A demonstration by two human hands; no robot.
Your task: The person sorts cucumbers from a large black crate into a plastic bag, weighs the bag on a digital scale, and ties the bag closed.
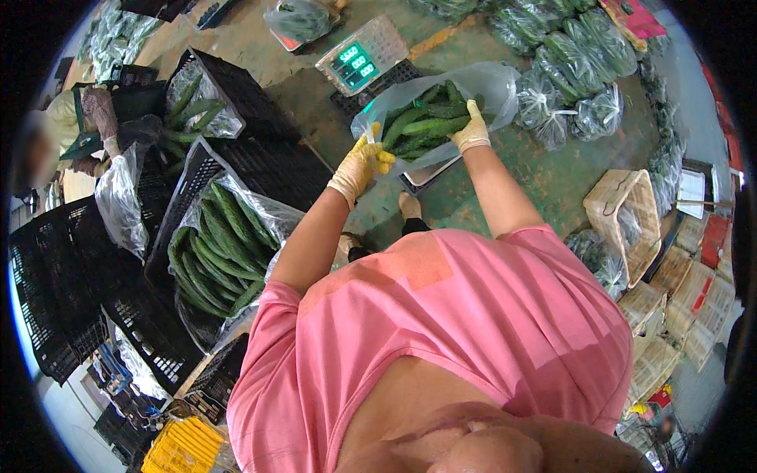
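Observation:
A clear plastic bag [501,88] holds several long green cucumbers [429,123] above a weighing scale. My left hand [358,167], in a pale yellow-coated glove, grips the bag near its left edge. Against the right end of the cucumbers is my right hand [472,131], gloved too, its fingers bent around the bag; what lies under them is hidden. The scale's lit green display [356,64] shows beyond the bag, and part of its metal platform [433,170] below it. More cucumbers [222,254] lie in a plastic-lined black crate [177,204] at my left.
Filled bags of cucumbers [582,56] lie on the floor at the upper right. Stacked black crates [65,266] stand at the left, where another person's gloved hand [100,112] is. A pale plastic basket [641,227] is at the right, and another bag [301,22] rests at the top.

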